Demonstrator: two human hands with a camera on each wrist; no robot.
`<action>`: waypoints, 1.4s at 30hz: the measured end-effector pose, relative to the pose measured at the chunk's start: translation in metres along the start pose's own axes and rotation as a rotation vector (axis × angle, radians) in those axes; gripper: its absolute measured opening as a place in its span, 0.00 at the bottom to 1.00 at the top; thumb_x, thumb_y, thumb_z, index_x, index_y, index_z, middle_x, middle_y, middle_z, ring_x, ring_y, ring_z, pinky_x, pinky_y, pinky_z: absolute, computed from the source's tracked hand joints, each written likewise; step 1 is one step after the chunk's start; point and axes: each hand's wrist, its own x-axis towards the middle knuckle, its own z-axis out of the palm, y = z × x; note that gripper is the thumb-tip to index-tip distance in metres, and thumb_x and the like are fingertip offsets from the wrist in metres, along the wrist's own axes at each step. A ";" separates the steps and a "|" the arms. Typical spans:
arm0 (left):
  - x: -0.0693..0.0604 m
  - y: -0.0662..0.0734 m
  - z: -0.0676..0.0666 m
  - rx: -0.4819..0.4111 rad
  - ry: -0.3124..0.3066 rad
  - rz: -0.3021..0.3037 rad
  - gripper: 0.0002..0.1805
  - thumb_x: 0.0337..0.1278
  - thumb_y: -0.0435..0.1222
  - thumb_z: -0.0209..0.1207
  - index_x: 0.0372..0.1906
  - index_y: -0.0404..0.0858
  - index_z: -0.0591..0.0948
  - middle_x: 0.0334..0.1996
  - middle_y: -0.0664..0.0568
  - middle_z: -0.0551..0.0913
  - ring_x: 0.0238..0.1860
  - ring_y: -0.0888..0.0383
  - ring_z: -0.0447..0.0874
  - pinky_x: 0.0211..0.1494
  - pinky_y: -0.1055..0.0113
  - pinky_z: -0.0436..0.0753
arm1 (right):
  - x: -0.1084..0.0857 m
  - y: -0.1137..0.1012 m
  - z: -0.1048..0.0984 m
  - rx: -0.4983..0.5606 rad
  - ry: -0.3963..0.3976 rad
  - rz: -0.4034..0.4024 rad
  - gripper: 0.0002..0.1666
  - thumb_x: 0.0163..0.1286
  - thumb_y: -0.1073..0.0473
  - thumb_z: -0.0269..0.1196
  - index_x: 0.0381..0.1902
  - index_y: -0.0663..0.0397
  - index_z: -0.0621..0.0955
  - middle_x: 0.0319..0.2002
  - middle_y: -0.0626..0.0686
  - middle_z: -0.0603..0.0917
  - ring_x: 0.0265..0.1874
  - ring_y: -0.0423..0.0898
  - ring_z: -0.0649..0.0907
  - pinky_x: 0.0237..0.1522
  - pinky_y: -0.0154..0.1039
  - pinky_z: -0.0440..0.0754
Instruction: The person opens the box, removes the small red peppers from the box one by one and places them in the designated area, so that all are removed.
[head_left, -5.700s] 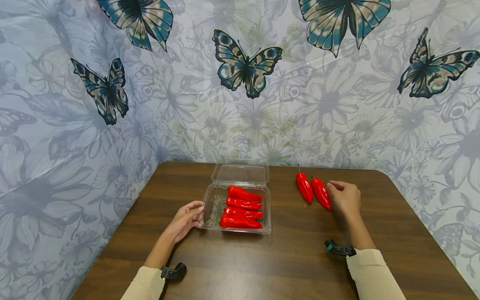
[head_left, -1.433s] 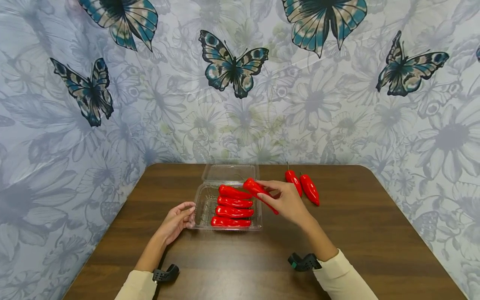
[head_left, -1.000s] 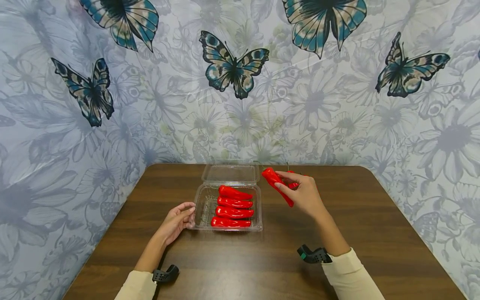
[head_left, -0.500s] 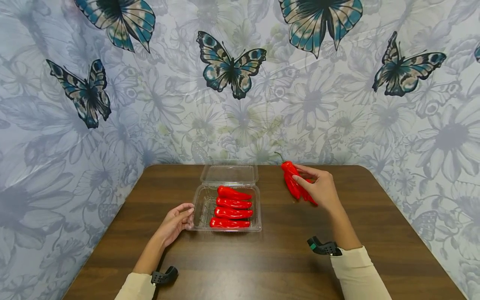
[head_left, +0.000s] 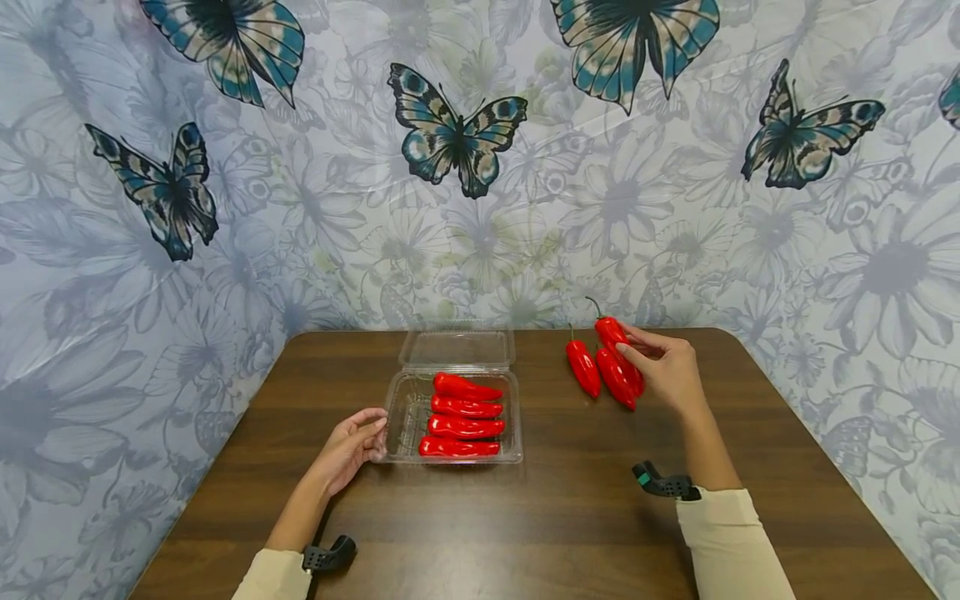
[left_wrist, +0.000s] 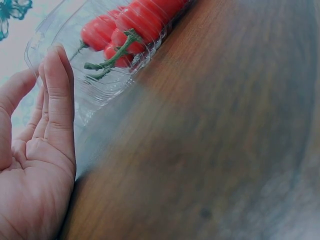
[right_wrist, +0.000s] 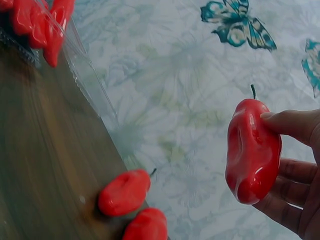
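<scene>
My right hand (head_left: 670, 372) pinches a red pepper (head_left: 611, 332) by its side, stem up, above the table's back right. Just left of it two more red peppers (head_left: 582, 368) (head_left: 615, 379) lie on the wood. The right wrist view shows the held pepper (right_wrist: 253, 150) between thumb and fingers, raised off the surface. A clear plastic box (head_left: 401, 423) stands with its lid (head_left: 459, 348) tipped back and several red peppers (head_left: 463, 427) in a column inside. My left hand (head_left: 348, 447) pinches the box's left rim; in the left wrist view, thumb and fingertips (left_wrist: 56, 55) meet at that edge.
The brown wooden table (head_left: 465, 533) ends at a wall covering (head_left: 480, 250) with butterflies and flowers, close behind the lid and the loose peppers. A black band (head_left: 330, 554) is on the left wrist, another (head_left: 663, 483) on the right.
My right hand has carried its pepper from over the box's right side to the right, past the two loose peppers, which show again. My left hand stays at the box. The view has shifted slightly.
</scene>
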 end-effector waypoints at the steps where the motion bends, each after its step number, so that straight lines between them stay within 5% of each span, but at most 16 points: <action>1: 0.000 0.000 0.000 0.000 0.000 0.000 0.16 0.77 0.31 0.52 0.59 0.25 0.67 0.28 0.53 0.81 0.26 0.61 0.83 0.30 0.70 0.85 | 0.000 0.002 -0.001 -0.004 0.004 0.006 0.23 0.70 0.53 0.70 0.61 0.50 0.83 0.49 0.61 0.88 0.36 0.27 0.84 0.36 0.24 0.82; 10: -0.001 -0.001 -0.001 -0.002 0.003 -0.011 0.16 0.77 0.31 0.51 0.59 0.25 0.67 0.28 0.53 0.81 0.26 0.61 0.83 0.30 0.70 0.85 | 0.000 0.019 -0.012 -0.033 0.014 0.067 0.24 0.71 0.51 0.68 0.62 0.49 0.82 0.49 0.64 0.87 0.33 0.25 0.83 0.31 0.26 0.83; 21: -0.003 -0.003 -0.002 -0.016 -0.027 0.001 0.07 0.78 0.30 0.49 0.54 0.36 0.74 0.28 0.53 0.81 0.26 0.61 0.83 0.31 0.70 0.85 | -0.002 0.039 -0.021 -0.069 0.017 0.143 0.26 0.72 0.48 0.67 0.64 0.49 0.81 0.52 0.64 0.86 0.33 0.23 0.80 0.32 0.25 0.82; 42: -0.001 0.000 -0.002 -0.021 -0.045 0.015 0.09 0.78 0.30 0.49 0.56 0.33 0.73 0.28 0.53 0.82 0.26 0.61 0.84 0.31 0.70 0.86 | -0.009 0.082 -0.025 -0.096 0.031 0.275 0.27 0.71 0.46 0.67 0.64 0.51 0.81 0.51 0.67 0.85 0.33 0.27 0.79 0.30 0.25 0.82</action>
